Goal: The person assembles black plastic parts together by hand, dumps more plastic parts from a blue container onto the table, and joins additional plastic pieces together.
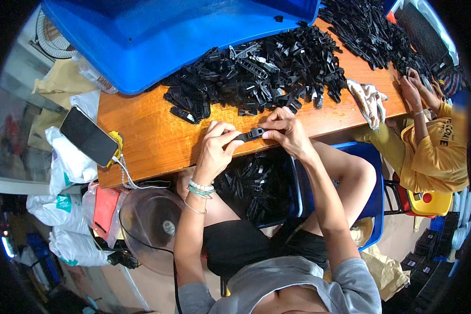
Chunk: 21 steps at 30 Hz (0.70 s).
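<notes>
Just over the front edge of the wooden table [141, 152], both of my hands grip a small black plastic part [253, 134]. My left hand [214, 149] pinches its left end between thumb and fingers. On the other end, the thumb and fingers of my right hand [292, 133] are closed. What exact kind of part it is, I cannot make out. Beyond my hands lies a large heap of similar black plastic parts [267, 73]. Under the part, between my legs, a blue bin [297, 193] holds many more black pieces [256, 183].
A big blue tub [167, 52] lies tipped behind the heap. At the left table edge are a phone [89, 136] and a white cable [133, 183]. A cloth [369, 102] hangs over the edge, right. Another person [434, 146] works there beside a second heap [371, 31].
</notes>
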Available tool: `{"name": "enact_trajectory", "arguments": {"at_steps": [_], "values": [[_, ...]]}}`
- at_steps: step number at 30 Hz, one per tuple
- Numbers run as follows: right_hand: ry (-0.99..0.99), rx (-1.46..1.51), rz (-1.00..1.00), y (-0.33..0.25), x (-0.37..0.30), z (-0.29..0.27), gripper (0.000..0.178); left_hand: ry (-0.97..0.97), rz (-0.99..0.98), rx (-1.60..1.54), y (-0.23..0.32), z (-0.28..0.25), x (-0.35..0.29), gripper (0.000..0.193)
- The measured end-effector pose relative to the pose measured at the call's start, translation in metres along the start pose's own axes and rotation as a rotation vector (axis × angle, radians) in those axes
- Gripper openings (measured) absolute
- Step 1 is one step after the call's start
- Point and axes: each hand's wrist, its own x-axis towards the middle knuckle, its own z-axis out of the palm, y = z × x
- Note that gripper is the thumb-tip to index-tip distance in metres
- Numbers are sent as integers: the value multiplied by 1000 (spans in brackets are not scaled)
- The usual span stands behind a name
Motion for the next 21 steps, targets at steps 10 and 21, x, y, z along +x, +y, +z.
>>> {"name": "enact_trajectory", "arguments": {"at_steps": [10,21], "values": [[-126,71,-28,-17,-21,3,22,-84,-60,-131,-4,-12,16,31],[361,-429,-78,-12,20,47,16,77,111,303,-23,-8,78,30]]}}
